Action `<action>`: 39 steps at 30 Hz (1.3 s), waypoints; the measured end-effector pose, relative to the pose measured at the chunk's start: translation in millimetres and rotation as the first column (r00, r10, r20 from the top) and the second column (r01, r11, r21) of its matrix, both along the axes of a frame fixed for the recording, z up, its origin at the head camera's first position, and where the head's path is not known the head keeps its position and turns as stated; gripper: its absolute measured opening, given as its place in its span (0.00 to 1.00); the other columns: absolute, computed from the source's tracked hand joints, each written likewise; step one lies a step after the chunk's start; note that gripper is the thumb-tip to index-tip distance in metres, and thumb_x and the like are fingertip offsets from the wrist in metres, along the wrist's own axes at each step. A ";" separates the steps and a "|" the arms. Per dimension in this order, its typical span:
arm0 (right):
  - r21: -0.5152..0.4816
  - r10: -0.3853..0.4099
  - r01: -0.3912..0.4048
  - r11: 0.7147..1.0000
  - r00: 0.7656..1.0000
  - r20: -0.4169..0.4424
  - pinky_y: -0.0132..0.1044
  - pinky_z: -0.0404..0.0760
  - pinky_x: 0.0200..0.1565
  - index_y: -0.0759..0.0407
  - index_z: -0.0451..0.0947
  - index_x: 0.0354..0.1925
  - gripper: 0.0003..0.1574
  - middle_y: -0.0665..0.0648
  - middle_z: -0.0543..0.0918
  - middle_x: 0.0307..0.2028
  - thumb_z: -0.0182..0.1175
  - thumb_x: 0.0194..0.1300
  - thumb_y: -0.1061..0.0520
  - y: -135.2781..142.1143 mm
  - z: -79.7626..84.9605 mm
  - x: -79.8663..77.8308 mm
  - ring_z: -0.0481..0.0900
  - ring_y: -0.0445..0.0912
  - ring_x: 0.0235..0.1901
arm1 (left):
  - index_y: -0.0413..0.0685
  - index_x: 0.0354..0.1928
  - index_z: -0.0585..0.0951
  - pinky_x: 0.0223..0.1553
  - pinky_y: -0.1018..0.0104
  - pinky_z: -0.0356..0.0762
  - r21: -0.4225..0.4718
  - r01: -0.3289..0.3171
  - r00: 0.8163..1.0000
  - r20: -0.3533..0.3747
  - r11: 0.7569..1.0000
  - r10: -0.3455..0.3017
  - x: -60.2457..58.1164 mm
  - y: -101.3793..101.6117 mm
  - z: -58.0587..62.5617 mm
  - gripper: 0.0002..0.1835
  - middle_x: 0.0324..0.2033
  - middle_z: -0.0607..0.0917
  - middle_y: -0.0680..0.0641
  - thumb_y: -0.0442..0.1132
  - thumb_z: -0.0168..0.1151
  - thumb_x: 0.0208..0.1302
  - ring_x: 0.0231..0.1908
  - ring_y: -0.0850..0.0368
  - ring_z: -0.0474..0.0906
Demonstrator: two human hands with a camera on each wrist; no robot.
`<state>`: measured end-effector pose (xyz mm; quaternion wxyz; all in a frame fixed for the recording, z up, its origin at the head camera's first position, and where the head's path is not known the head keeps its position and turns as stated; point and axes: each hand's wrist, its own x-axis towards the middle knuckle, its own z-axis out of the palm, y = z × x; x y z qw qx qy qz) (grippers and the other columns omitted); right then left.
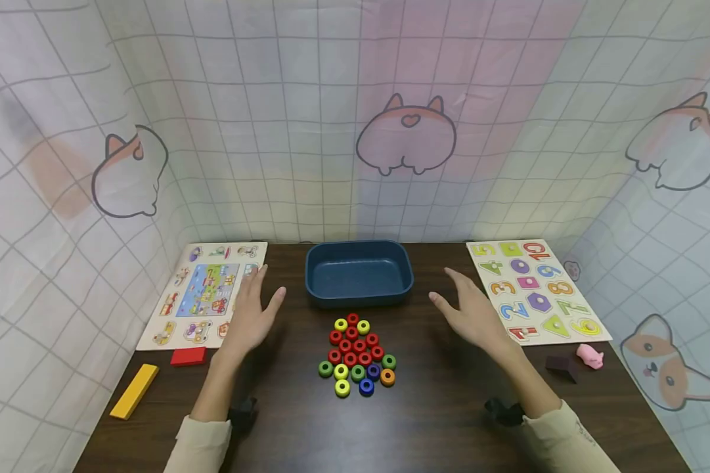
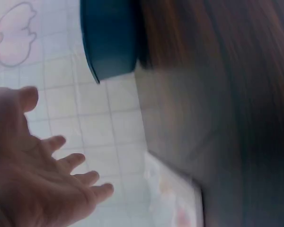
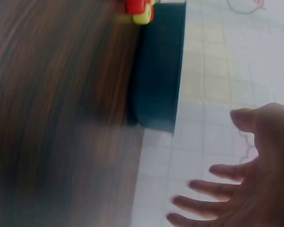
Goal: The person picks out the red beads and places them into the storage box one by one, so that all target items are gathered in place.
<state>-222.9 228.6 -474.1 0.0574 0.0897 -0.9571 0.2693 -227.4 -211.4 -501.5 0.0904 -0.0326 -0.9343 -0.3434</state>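
Holds left grip [image 1: 252, 322] and right grip [image 1: 471, 318] spread at ten and two o'clock from rings [image 1: 359, 351], seemingly to leave tray [image 1: 359, 302] at twelve unblocked.

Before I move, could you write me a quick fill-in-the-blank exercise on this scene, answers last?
Among the rings, exactly one is coloured ____.
The left hand and right hand are both holding ____.
The red block and yellow block lie nearer the ____ hand.
The pink toy near the number board is shaped like a ____.

Missing words: orange; nothing; left; pig.
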 end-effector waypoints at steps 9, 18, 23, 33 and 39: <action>-0.186 0.081 -0.056 0.981 0.988 0.129 0.42 0.83 0.38 0.52 0.83 0.51 0.22 0.52 0.87 0.40 0.62 0.66 0.42 -29.0 -21.2 -2.5 0.85 0.46 0.39 | 0.51 0.75 0.55 0.70 0.49 0.60 0.535 -0.084 0.996 0.053 0.841 0.066 -11.1 41.9 -11.5 0.39 0.72 0.61 0.44 0.60 0.52 0.70 0.71 0.47 0.58; -0.412 0.249 -0.106 0.905 0.918 0.310 0.44 0.86 0.31 0.58 0.84 0.48 0.18 0.59 0.88 0.35 0.67 0.63 0.50 -65.2 -42.3 -9.0 0.88 0.51 0.30 | 0.48 0.73 0.60 0.69 0.54 0.61 0.797 -0.175 0.985 0.148 0.577 0.093 -22.4 63.2 -30.8 0.32 0.68 0.68 0.44 0.45 0.57 0.72 0.68 0.51 0.64; -0.471 0.320 -0.126 0.873 0.877 0.359 0.47 0.87 0.31 0.59 0.84 0.46 0.15 0.59 0.88 0.35 0.68 0.62 0.53 -79.5 -48.3 -9.7 0.88 0.53 0.29 | 0.48 0.72 0.61 0.67 0.56 0.66 0.868 -0.119 0.992 0.089 0.483 0.084 -29.9 75.6 -38.5 0.33 0.69 0.66 0.42 0.37 0.61 0.68 0.68 0.49 0.65; -0.552 0.330 -0.073 0.831 0.863 0.383 0.46 0.87 0.28 0.64 0.78 0.54 0.24 0.58 0.88 0.34 0.68 0.59 0.62 -98.4 -55.7 -6.1 0.87 0.53 0.27 | 0.52 0.72 0.61 0.61 0.64 0.72 0.914 -0.011 0.996 -0.025 0.406 0.085 -29.0 83.1 -36.2 0.36 0.70 0.66 0.42 0.24 0.59 0.65 0.70 0.50 0.63; -0.579 0.327 -0.040 0.814 0.856 0.401 0.46 0.87 0.27 0.65 0.78 0.55 0.25 0.59 0.88 0.36 0.69 0.58 0.64 -101.4 -54.0 -6.9 0.87 0.53 0.26 | 0.50 0.70 0.62 0.65 0.61 0.69 0.928 0.003 0.993 -0.047 0.373 0.111 -31.7 83.4 -40.8 0.36 0.69 0.65 0.45 0.20 0.58 0.63 0.69 0.50 0.63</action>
